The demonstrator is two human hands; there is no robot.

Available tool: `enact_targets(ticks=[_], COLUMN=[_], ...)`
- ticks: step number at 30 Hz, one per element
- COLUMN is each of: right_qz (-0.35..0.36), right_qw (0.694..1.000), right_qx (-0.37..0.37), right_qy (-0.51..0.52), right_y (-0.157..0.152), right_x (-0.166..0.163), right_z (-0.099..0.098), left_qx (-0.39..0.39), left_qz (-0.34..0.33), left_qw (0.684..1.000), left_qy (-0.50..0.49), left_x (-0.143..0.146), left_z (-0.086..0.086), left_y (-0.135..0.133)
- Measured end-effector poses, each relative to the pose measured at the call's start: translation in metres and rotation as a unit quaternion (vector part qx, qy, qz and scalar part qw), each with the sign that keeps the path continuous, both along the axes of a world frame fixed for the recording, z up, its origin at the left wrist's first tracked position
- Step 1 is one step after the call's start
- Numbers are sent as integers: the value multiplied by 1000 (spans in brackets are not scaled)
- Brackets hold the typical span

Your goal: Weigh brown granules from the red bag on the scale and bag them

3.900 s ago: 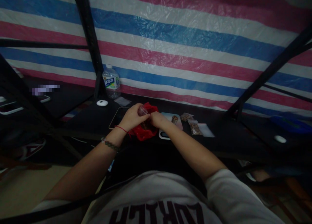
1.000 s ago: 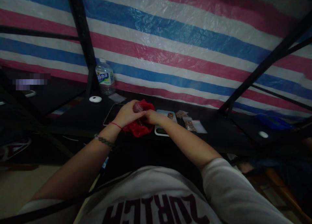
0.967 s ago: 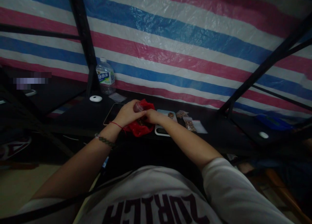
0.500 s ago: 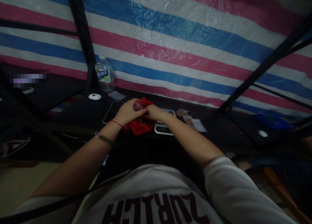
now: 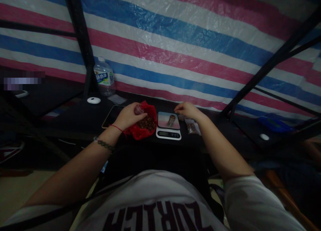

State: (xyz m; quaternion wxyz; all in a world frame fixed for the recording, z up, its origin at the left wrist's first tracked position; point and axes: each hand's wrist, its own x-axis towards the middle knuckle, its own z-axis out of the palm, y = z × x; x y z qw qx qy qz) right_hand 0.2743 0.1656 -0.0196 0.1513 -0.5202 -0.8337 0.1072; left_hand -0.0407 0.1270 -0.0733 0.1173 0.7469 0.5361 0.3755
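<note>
My left hand (image 5: 130, 115) grips a small see-through cup (image 5: 138, 109), tinted red, at the rim of a red plastic bag (image 5: 144, 134). Small brown pieces (image 5: 147, 123) fill the bag's mouth. Right of the bag sits a kitchen scale (image 5: 162, 137) with a dark display. A small clear container (image 5: 172, 120) of brown bits is on its plate. Beyond the scale's right edge, my right hand (image 5: 187, 110) has its fingers drawn together over a small packet (image 5: 181, 117); whether anything is pinched cannot be made out. Another clear packet (image 5: 192, 127) of brown pieces lies nearer me.
A phone-like dark slab (image 5: 110, 117) lies partly under my left hand. Behind it are a flat clear bag (image 5: 117, 99), a white mouse-shaped object (image 5: 93, 100) and a large plastic bottle (image 5: 104, 77). Black frame posts (image 5: 81, 40) and striped sheeting (image 5: 160, 50) stand behind.
My right hand has left the red bag and moved right, across the scale to the packets. The scale and its container are now uncovered. My left hand keeps the cup by the bag.
</note>
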Motion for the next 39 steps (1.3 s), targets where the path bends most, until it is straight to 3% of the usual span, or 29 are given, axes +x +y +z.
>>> enact_targets(ticks=[4,10,17,25,39], right_qz=[-32,-1,-81,-126,-138], right_qw=[998,1000,997,991,990], right_qx=[-48,-8,6,15,26], right_qy=[29,26,12,-39,-33], right_y=[-5,-4,-7,-5,-6], right_x=[7,3,4,-2,-2], right_z=[-17,-29,-29,-34,-36], left_qx=[-1,-3,-4,-6,-2], left_qz=[2,5,8,12,8], left_qw=[1000,1000,1000,1000,1000], left_qy=[3,14,8,1,-1], left_x=[1,0,-1,-3,-5], left_z=[0,1,0,-1,-2], left_y=[-1,-1,1,3,4])
